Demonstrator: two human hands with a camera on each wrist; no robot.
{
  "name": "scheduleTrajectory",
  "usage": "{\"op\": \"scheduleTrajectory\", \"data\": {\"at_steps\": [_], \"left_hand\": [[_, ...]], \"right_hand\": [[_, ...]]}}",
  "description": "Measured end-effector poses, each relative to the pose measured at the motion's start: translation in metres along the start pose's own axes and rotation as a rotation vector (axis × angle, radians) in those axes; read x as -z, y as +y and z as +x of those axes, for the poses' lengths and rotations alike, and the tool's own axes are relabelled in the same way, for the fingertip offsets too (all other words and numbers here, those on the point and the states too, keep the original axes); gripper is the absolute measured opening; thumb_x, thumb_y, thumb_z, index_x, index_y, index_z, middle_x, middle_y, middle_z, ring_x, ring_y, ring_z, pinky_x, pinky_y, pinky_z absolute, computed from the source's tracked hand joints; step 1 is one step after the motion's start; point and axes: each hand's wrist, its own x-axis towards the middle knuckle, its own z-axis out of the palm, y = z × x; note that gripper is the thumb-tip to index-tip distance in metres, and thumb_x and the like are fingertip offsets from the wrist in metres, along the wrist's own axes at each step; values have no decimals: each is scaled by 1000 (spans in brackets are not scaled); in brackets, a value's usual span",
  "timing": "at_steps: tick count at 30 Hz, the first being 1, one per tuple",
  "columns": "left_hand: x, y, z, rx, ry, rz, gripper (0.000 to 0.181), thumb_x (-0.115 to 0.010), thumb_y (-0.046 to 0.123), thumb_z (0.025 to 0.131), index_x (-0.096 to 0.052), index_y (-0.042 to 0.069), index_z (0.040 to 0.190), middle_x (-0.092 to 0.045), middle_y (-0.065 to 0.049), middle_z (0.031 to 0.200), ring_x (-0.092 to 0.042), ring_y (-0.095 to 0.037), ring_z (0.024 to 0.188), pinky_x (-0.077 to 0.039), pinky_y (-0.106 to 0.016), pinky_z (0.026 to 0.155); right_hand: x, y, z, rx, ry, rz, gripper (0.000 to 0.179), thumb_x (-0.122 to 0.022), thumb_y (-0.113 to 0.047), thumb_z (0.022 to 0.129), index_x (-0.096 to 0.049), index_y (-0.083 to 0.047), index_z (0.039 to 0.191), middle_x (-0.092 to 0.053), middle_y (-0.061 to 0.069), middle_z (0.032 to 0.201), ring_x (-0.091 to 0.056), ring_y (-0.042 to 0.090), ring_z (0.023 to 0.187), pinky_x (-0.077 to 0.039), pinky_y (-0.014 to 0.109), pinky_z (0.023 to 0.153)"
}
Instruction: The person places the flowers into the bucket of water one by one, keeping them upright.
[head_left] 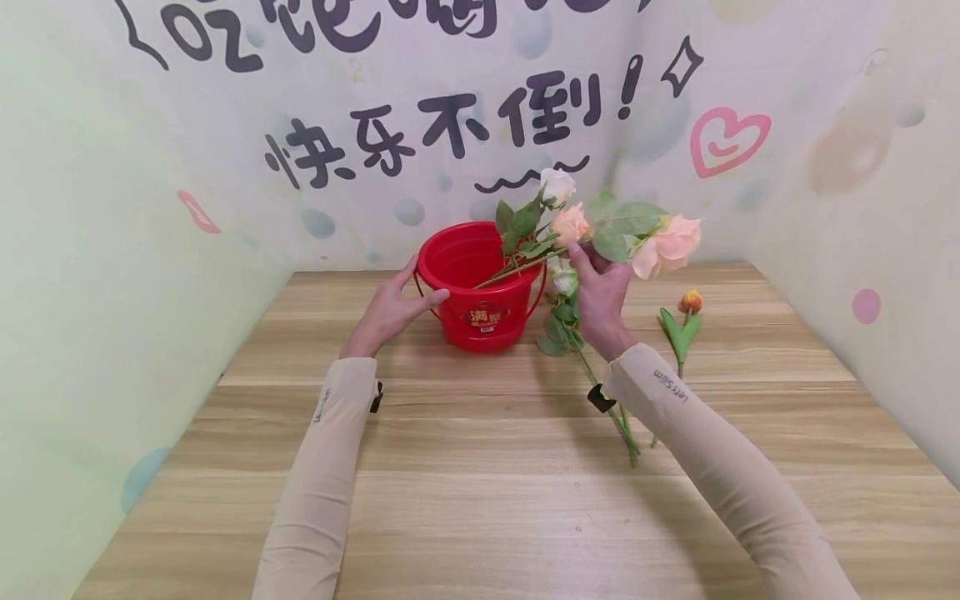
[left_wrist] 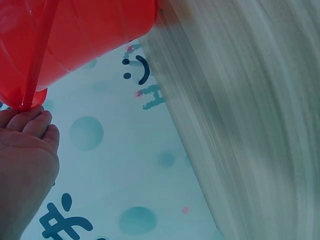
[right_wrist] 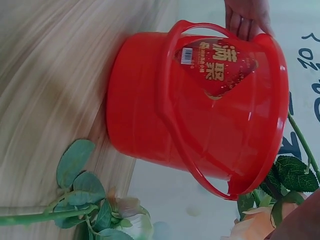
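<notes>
A red plastic bucket [head_left: 483,312] with a gold-lettered label stands near the back wall. My left hand [head_left: 390,308] grips its left rim, thumb toward the front. In the left wrist view, the left fingers [left_wrist: 35,120] touch the bucket by its rim. My right hand [head_left: 603,296] pinches the stem of a pale pink rose [head_left: 667,246] above the bucket's right side. That bloom points right, and a green stem runs left into the bucket. Leaning over the right rim are a white rose [head_left: 557,187] and a peach rose [head_left: 572,225].
A whitish rose [head_left: 564,282] with long stems lies on the wooden table [head_left: 465,500], partly under my right hand. Farther right lies an orange tulip [head_left: 691,302] with green leaves. A printed cloth wall [head_left: 420,175] encloses the back and sides.
</notes>
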Motion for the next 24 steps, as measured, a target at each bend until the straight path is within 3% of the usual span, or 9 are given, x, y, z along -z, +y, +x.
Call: {"op": "scheduleTrajectory", "data": {"at_steps": [13,24], "left_hand": [[0,0,0,-4,-2,-2,105,-75,66,84,-24,24,166,-37,-4,164,-34,-30,148,-47,-57,106],[-1,-1,0,-9,0,-6,107,-75,68,83,-25,24,166,-38,-4,163,-35,-30,147,-48,-57,106]], "right_hand": [[1,8,-4,42,-63,-201,13,-69,1,97,-65,-10,93,-67,-6,80,-60,9,79,-47,23,74],[2,14,-7,-19,-104,-298,4,-69,-5,98,-67,-3,100,-66,-4,84,-58,12,86,-46,24,75]]}}
